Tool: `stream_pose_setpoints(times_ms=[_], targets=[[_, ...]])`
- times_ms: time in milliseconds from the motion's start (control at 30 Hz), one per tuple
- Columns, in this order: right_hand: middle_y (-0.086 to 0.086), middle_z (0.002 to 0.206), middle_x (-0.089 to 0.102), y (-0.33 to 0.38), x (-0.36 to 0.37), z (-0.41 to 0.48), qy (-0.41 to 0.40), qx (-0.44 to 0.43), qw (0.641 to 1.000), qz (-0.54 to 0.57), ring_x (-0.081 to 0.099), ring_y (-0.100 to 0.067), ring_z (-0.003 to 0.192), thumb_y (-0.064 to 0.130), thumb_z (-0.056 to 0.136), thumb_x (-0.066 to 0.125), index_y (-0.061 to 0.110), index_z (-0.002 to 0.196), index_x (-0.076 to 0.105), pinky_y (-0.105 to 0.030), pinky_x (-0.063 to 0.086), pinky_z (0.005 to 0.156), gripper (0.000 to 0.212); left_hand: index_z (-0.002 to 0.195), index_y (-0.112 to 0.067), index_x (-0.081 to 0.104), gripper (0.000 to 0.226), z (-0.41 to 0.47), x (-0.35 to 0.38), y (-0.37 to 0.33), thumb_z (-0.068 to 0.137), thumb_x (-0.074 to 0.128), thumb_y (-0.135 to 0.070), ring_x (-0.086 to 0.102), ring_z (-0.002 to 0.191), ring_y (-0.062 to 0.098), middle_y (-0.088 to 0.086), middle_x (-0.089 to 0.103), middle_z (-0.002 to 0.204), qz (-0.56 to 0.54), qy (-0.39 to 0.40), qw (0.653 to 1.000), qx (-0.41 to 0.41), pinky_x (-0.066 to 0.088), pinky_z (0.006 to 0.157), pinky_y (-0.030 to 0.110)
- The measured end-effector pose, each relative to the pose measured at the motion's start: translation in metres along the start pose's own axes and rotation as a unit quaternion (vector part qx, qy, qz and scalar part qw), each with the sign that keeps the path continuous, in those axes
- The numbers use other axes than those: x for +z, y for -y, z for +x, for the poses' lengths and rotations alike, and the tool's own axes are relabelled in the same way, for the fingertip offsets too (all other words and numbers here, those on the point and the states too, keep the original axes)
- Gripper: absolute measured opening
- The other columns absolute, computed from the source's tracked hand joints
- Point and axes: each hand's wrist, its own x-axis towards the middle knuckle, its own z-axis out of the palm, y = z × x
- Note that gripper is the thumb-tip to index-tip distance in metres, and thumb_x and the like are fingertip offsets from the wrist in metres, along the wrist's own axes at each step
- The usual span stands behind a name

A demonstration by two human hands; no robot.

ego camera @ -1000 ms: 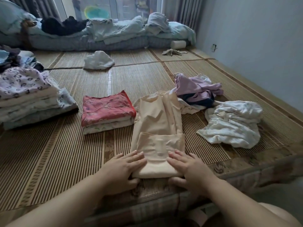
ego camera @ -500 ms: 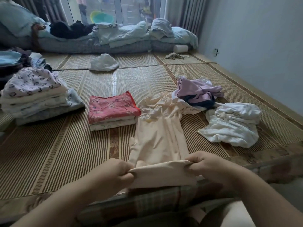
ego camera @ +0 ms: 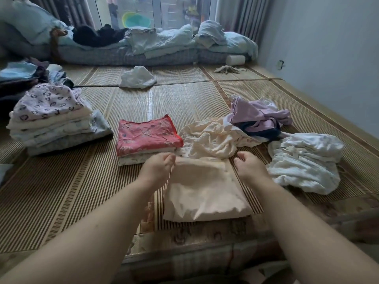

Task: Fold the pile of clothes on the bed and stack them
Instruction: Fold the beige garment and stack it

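The left hand (ego camera: pixel 158 168) is pinching a far corner of the limp cream cloth garment (ego camera: pixel 205 193) at six o'clock on the bed; the right hand (ego camera: pixel 249 167) is curling at the other corner, grip unclear. Being light and floppy, it is likely needing both corners held.

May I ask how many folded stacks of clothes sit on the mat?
2: heart-print stack at left, red-topped stack beside the left hand; the far-left pile is unclear.

Bare mat (ego camera: pixel 61 191) near left; red stack (ego camera: pixel 147 138), white heap (ego camera: pixel 303 160) close beside cream garment (ego camera: pixel 205 193).
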Motion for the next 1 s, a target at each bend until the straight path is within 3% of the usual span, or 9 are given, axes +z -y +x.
stream_pose_setpoints(times_ms=[67, 133, 200, 300, 400, 500, 633, 833, 1000], targets=[[-0.008, 0.142, 0.048, -0.016, 0.014, -0.002, 0.020, 0.055, 0.998, -0.034, 0.045, -0.027, 0.129, 0.035, 0.096, 0.046, 0.013, 0.140, 0.043, -0.035, 0.036, 0.103, 0.049, 0.119, -0.007, 0.062, 0.036, -0.004, 0.015, 0.016, 0.098, 0.047, -0.033, 0.058, 0.113, 0.027, 0.010, 0.065, 0.121, 0.030, 0.011, 0.998, -0.054, 0.040, 0.083, 0.029], [-0.009, 0.134, 0.053, -0.029, 0.025, -0.009, 0.034, 0.098, 0.993, -0.064, 0.050, -0.028, 0.121, 0.049, 0.090, 0.050, 0.013, 0.134, 0.048, -0.037, 0.041, 0.096, 0.057, 0.127, -0.016, 0.058, 0.043, -0.015, 0.028, 0.030, 0.091, 0.055, -0.040, 0.058, 0.104, 0.018, 0.003, 0.063, 0.124, 0.022, 0.012, 0.993, -0.116, 0.040, 0.076, 0.026], [-0.006, 0.115, 0.062, -0.032, 0.031, -0.015, 0.042, 0.109, 0.988, -0.099, 0.057, -0.025, 0.103, 0.057, 0.081, 0.058, 0.015, 0.116, 0.059, -0.035, 0.047, 0.085, 0.054, 0.119, -0.027, 0.059, 0.041, -0.024, 0.035, 0.035, 0.082, 0.061, -0.043, 0.058, 0.087, 0.006, -0.004, 0.067, 0.115, -0.012, 0.021, 0.990, -0.137, 0.044, 0.065, 0.023], [-0.003, 0.102, 0.065, -0.026, 0.033, -0.016, 0.068, 0.085, 0.986, -0.129, 0.059, -0.022, 0.091, 0.053, 0.078, 0.065, 0.015, 0.103, 0.062, -0.032, 0.044, 0.072, 0.045, 0.109, -0.030, 0.056, 0.042, -0.025, 0.036, 0.026, 0.069, 0.066, -0.038, 0.064, 0.079, 0.005, -0.012, 0.067, 0.093, -0.063, 0.058, 0.984, -0.159, 0.056, 0.070, 0.032], [0.003, 0.109, 0.059, -0.020, 0.032, -0.016, 0.084, 0.056, 0.993, -0.064, 0.057, -0.017, 0.093, 0.038, 0.078, 0.071, 0.016, 0.121, 0.051, -0.029, 0.041, 0.072, 0.053, 0.136, -0.028, 0.036, 0.072, -0.022, 0.034, 0.021, 0.072, 0.069, -0.027, 0.060, 0.079, 0.007, -0.013, 0.057, 0.093, -0.088, 0.061, 0.980, -0.167, 0.053, 0.066, 0.026], [0.006, 0.112, 0.051, -0.018, 0.030, -0.021, 0.125, -0.006, 0.992, -0.036, 0.059, -0.016, 0.104, 0.020, 0.079, 0.070, 0.036, 0.148, 0.022, -0.022, 0.042, 0.077, 0.086, 0.148, -0.037, 0.017, 0.092, -0.027, 0.033, 0.021, 0.076, 0.068, -0.009, 0.051, 0.082, -0.001, -0.010, 0.045, 0.121, -0.222, 0.089, 0.959, -0.151, 0.048, 0.061, 0.017], [0.030, 0.089, 0.056, -0.019, 0.030, -0.028, 0.176, -0.043, 0.983, 0.012, 0.057, 0.019, 0.077, 0.008, 0.080, 0.064, 0.039, 0.138, 0.045, -0.002, 0.041, 0.056, 0.069, 0.128, -0.041, 0.051, 0.073, -0.034, 0.029, 0.024, 0.076, 0.064, 0.008, 0.063, 0.089, 0.013, -0.007, 0.043, 0.129, -0.301, 0.131, 0.932, -0.155, 0.053, 0.061, 0.020], [0.033, 0.101, 0.055, 0.036, 0.024, -0.010, 0.136, -0.144, 0.975, 0.099, 0.056, 0.019, 0.091, 0.004, 0.083, 0.062, 0.044, 0.130, 0.050, -0.006, 0.047, 0.075, 0.063, 0.127, -0.030, 0.058, 0.068, -0.010, -0.017, 0.029, 0.077, 0.059, 0.016, 0.069, 0.079, 0.021, 0.002, 0.049, 0.118, -0.390, 0.087, 0.911, -0.105, 0.058, 0.063, 0.029], [0.008, 0.114, 0.064, 0.112, 0.047, 0.045, 0.131, -0.211, 0.964, 0.095, 0.064, -0.015, 0.100, 0.008, 0.088, 0.059, 0.042, 0.136, 0.045, -0.035, 0.053, 0.091, 0.060, 0.133, -0.023, 0.052, 0.064, 0.052, -0.078, 0.035, 0.082, 0.055, 0.015, 0.071, 0.079, 0.016, 0.000, 0.047, 0.122, -0.385, 0.033, 0.921, -0.039, 0.058, 0.064, 0.026]])
